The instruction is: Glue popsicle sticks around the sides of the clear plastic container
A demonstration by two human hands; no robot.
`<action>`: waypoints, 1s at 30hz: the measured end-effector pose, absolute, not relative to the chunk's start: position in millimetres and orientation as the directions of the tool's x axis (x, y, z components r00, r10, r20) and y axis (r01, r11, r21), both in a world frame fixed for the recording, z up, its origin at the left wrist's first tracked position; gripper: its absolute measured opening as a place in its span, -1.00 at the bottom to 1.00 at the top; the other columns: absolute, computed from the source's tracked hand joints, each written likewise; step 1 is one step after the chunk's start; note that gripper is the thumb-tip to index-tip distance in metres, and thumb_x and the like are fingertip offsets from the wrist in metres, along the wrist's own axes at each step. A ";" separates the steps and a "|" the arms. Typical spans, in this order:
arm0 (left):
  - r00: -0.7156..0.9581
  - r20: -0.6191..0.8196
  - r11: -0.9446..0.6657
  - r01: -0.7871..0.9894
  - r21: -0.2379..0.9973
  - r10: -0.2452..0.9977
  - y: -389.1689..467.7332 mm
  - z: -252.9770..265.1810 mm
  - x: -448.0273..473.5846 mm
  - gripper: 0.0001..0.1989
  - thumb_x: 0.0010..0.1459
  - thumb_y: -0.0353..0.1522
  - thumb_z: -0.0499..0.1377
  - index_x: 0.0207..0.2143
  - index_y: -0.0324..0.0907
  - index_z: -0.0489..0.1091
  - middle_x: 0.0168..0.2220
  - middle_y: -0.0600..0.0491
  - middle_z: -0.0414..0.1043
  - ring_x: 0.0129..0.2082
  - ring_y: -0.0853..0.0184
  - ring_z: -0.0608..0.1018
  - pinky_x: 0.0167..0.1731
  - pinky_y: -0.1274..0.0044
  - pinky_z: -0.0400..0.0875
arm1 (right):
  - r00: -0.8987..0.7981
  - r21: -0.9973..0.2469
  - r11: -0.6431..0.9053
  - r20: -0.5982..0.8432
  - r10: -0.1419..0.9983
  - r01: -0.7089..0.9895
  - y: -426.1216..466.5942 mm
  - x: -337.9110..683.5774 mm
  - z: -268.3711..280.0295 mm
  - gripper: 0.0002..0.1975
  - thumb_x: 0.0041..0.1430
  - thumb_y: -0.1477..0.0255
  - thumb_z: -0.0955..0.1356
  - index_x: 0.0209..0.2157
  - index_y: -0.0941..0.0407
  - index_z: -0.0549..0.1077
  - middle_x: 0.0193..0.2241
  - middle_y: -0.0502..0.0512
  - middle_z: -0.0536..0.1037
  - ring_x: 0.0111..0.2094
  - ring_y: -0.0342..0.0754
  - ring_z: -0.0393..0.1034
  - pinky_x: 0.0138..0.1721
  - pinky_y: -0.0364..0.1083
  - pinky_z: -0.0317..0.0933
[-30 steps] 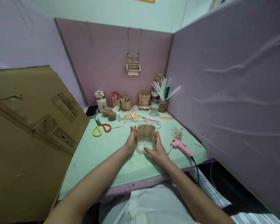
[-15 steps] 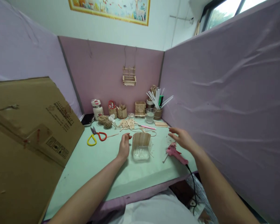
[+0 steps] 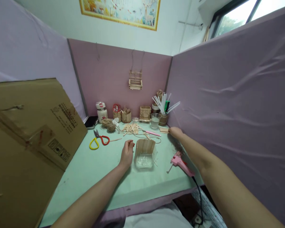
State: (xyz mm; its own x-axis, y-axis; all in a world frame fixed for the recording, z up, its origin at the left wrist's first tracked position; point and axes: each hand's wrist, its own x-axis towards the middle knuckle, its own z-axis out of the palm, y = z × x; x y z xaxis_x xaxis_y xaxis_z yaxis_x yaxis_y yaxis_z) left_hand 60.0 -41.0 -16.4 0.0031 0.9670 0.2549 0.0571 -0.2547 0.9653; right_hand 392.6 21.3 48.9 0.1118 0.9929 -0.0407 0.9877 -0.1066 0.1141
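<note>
A clear plastic box stands in the middle of the table, its far wall lined with craft sticks. Just left of it rests my left hand, fingers loosely curled; I see nothing in them. My right hand is stretched far forward, with closed fingertips at the right end of a flat row of craft sticks. The back of the hand partly hides those fingertips. Below the right forearm lies a pink glue gun, nozzle toward the left.
Scissors with yellow and red handles lie left. Loose craft sticks, a pink pen and a twine ball lie farther back. Behind them stand a water cup and glue sticks. A large cardboard box borders the left.
My right hand has moved forward and left from above the glue gun to the row of craft sticks, its fingers closing. My left hand stays beside the box. The view has shifted slightly.
</note>
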 end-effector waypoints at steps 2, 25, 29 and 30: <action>0.004 0.254 -0.254 0.047 0.966 0.967 -41.0 -17.6 60.1 -0.60 0.25 -0.02 0.01 -0.12 -0.12 0.33 -0.22 -0.02 0.46 -0.18 0.24 0.50 -0.23 0.41 0.41 | 0.121 0.154 -0.109 -0.070 0.990 0.982 25.9 391.4 44.9 -0.65 0.30 0.28 0.34 0.05 0.15 0.40 0.04 0.19 0.45 -0.04 0.00 0.43 -0.04 0.08 0.38; -0.084 0.330 -0.331 -0.001 0.944 0.940 -38.4 0.8 51.9 -0.75 0.19 -0.23 0.13 -0.15 -0.18 0.33 -0.21 -0.01 0.43 -0.21 0.32 0.50 -0.26 0.50 0.39 | 0.097 -0.009 -0.103 0.417 0.904 0.995 -1.4 352.3 97.7 -0.79 0.32 0.46 0.22 -0.15 0.24 0.44 -0.23 0.26 0.57 -0.22 0.02 0.46 -0.22 -0.05 0.29; -0.157 0.437 -0.442 0.000 0.897 0.886 -52.4 23.8 35.8 -0.81 0.12 -0.29 0.19 -0.22 -0.18 0.40 -0.26 0.02 0.46 -0.23 0.35 0.50 -0.26 0.54 0.38 | 0.047 -0.182 0.128 0.731 0.681 0.975 -73.9 304.4 105.5 -0.87 0.26 0.46 0.24 -0.27 0.14 0.41 -0.38 0.09 0.53 -0.35 -0.07 0.41 -0.26 -0.10 0.24; -0.162 0.450 -0.458 -0.012 0.889 0.878 -60.8 28.9 32.7 -0.82 0.12 -0.28 0.20 -0.25 -0.18 0.42 -0.29 0.04 0.46 -0.28 0.37 0.49 -0.28 0.55 0.38 | 0.028 -0.229 0.280 0.817 0.575 0.932 -97.0 287.2 100.7 -0.92 0.22 0.47 0.27 -0.31 0.11 0.40 -0.43 0.03 0.49 -0.40 -0.09 0.38 -0.28 -0.12 0.24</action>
State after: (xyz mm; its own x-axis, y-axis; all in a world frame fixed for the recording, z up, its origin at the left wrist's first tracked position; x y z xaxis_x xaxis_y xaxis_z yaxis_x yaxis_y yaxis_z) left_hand 32.7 -60.8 28.9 -0.1620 0.8782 0.4501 -0.0117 -0.4578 0.8890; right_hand 287.2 -97.0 100.7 0.0283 0.5754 0.8174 0.9321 0.2801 -0.2295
